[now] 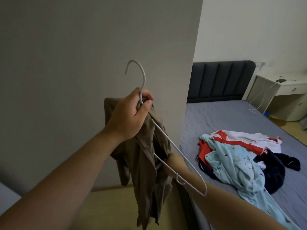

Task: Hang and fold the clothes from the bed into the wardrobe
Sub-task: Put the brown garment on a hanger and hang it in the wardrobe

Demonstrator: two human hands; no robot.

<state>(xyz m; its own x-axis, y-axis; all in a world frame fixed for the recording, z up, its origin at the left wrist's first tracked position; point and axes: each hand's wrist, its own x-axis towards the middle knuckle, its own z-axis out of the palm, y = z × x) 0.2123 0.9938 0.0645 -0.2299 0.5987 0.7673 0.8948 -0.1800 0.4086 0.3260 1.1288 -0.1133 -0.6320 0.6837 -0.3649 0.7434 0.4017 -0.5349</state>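
We see the left hand (131, 113) raised in front of a plain grey panel (74, 63), its fingers and thumb curled tight round the neck of a white wire hanger (143, 80) and round the bunched top of a khaki garment (146, 171). The hook stands above the fist, while the wire's shoulder slopes down to the right and ends in a bend over the right forearm (224, 201). The garment hangs crumpled below the fist, not spread on the wire. The right forearm reaches up from the lower right and disappears into the cloth at the wrist; the right hand is hidden by the fabric, so we cannot tell whether it grips anything. The rest of the clothes lie in a heap on the bed (232, 117), well apart from the hanger: a light blue piece with small dark prints (237, 165) on top, a red and white one (232, 140) under it, and a navy one (274, 168) at the right. The panel's edge cuts off the left end of the dark padded headboard (221, 80). Beyond the bed stands a white table (289, 90) with a dark phone (280, 80) on it, and a white cable (260, 95) trails down to the mattress. Yellowish floor (108, 205) shows below the garment.
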